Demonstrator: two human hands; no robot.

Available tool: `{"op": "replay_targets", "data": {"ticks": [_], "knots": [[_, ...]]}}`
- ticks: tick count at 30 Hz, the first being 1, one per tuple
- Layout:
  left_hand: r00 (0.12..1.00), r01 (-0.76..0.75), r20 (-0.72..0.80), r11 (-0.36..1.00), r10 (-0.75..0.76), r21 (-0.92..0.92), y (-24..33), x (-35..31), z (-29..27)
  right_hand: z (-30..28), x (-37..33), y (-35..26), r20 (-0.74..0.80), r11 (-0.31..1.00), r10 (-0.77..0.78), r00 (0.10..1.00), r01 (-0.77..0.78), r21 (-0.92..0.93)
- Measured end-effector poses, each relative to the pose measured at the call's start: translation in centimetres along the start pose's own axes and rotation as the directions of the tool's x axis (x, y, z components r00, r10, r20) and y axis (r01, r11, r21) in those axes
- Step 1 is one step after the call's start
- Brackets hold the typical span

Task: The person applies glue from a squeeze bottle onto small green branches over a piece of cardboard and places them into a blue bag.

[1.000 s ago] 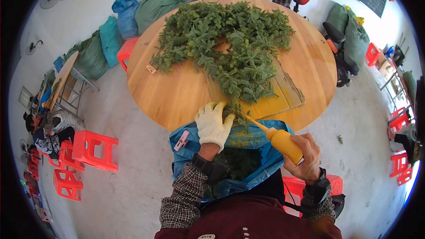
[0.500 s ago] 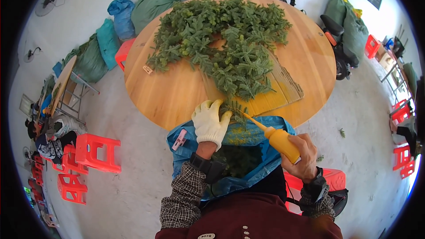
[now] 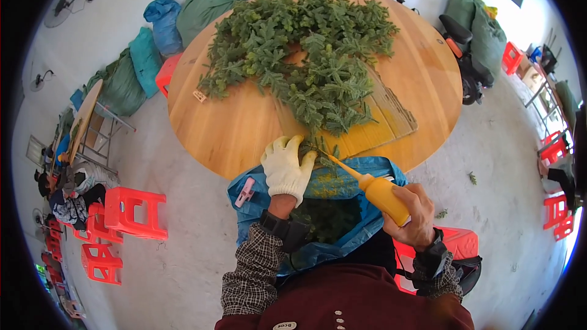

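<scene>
My left hand (image 3: 285, 170), in a white knitted glove with yellowed fingertips, pinches a green artificial fir sprig (image 3: 330, 154) at the table's near edge. In my bare right hand (image 3: 420, 215) is a yellow squeeze bottle (image 3: 385, 198), tilted so that its long thin nozzle points up and left. The nozzle's tip meets the sprig beside my left fingers; whether it touches cannot be made out. Below both hands, a blue plastic bag (image 3: 365, 241) gapes over my lap, with dark greenery inside and yellow smears on its far side. A pink clip (image 3: 245, 192) sits on its left edge.
A round wooden table (image 3: 208, 137) bears a heap of fir sprigs (image 3: 333, 79) partly over stained cardboard (image 3: 394, 119). Red stools (image 3: 136, 212) stand at left. Stuffed sacks (image 3: 214, 6) line the wall, and a scooter (image 3: 468, 55) is at right. Another person (image 3: 73, 198) sits far left.
The view has shifted slightly. Both hands keep their holds, and the bottle's nozzle stays at the sprig, its tip slightly farther left in the picture.
</scene>
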State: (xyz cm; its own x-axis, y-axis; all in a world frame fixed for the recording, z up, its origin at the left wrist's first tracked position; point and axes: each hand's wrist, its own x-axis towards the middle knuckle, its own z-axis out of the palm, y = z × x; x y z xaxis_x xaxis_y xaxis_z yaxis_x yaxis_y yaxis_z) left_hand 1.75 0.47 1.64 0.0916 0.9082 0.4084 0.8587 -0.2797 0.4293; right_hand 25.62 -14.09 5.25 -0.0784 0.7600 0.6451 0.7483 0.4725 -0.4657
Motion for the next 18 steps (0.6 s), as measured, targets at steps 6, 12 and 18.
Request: {"op": "replay_targets", "data": {"ticks": [6, 12, 18], "knots": [[1.0, 0.0, 0.022, 1.0, 0.0, 0.005, 0.1, 0.2, 0.1, 0.3, -0.3, 0.6, 0.004, 1.0, 0.022, 1.0, -0.022, -0.011], [1.0, 0.005, 0.018, 1.0, -0.006, 0.019, 0.2, 0.2, 0.1, -0.1, -1.5, 0.4, 0.025, 0.999, 0.046, 0.999, -0.046, -0.005], [1.0, 0.003, 0.013, 1.0, -0.003, 0.019, 0.0, 0.1, 0.2, -0.5, -1.9, -0.2, 0.015, 0.998, 0.068, 0.998, -0.068, 0.017]]}}
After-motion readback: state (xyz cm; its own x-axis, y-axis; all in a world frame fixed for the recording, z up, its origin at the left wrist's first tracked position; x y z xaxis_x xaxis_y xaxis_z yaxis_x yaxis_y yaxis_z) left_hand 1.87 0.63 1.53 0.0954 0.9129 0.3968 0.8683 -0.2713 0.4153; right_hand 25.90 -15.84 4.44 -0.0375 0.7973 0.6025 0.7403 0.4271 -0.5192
